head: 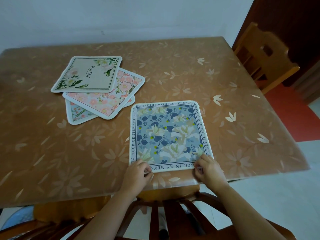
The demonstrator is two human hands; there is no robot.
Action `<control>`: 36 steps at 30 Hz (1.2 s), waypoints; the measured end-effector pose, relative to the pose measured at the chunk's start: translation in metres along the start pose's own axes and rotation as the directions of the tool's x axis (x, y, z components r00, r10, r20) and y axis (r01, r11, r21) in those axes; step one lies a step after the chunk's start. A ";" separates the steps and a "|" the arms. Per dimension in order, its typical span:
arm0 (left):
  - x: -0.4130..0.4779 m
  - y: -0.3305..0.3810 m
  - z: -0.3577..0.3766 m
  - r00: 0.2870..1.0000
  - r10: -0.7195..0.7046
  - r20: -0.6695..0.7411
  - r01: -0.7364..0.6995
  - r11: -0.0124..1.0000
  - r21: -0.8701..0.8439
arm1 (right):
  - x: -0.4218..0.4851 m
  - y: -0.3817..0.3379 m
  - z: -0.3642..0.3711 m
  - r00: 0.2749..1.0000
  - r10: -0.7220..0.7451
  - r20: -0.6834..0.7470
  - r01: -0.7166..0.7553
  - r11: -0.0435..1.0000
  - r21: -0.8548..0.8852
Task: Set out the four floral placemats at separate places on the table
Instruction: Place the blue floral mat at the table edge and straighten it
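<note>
Already one placemat, the blue placemat (168, 135), lies flat near the front edge of the counter (242, 118), toward the front right corner, its near border almost at the counter's lip. The left hand (138, 172) pinches its near left corner and the right hand (207, 168) pinches its near right corner, fingers curled narrow on the fabric edge. Both hands hold the mat rather than hover over it.

The other three mats sit well apart from it, in an overlapping fan toward the back left of the counter: the cream placemat (87, 74) on top, the pink placemat (105, 99) under it, and a third placemat (78, 113) showing only a corner at the bottom of the fan.

The main risk here seems to be the front edge. The blue mat sits so near it that a small pull toward the person would likely hang the border over the lip, and the glossy counter covering probably lets the fabric slide easily. A chair back (173, 213) stands directly below, so a slipped mat could drop onto it.

A second risk lies in the fan: lifting the cream mat carelessly may drag the pink one along, since they overlap. Uneven release by the two hands could also leave the blue mat skewed to the counter edge.
</note>
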State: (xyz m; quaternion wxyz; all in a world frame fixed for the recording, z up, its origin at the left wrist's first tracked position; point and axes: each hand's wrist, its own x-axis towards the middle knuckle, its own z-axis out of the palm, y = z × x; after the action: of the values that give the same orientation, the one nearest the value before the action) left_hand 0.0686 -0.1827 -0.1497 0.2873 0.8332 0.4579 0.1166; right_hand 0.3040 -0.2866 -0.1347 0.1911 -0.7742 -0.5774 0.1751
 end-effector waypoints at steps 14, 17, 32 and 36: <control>-0.003 0.000 0.000 1.000 0.028 -0.014 -0.028 1.000 -0.003 | 0.002 0.003 0.002 0.999 0.048 0.004 -0.048 0.998 0.045; -0.004 0.000 0.000 0.999 0.031 -0.015 -0.031 0.999 -0.010 | 0.002 0.002 0.002 0.998 0.057 0.008 -0.058 0.997 0.043; -0.005 0.003 -0.003 1.000 0.026 0.006 -0.026 1.000 -0.011 | 0.001 0.000 0.002 0.993 0.105 0.053 -0.109 0.992 0.066; -0.006 0.005 -0.005 1.000 0.019 -0.003 -0.019 0.999 0.034 | -0.001 -0.003 0.000 0.992 0.108 0.071 -0.111 0.993 0.050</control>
State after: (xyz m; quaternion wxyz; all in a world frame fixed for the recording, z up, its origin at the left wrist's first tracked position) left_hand 0.0669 -0.1877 -0.1421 0.2712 0.8420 0.4525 0.1130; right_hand 0.3015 -0.2864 -0.1333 0.1823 -0.7929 -0.5353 0.2272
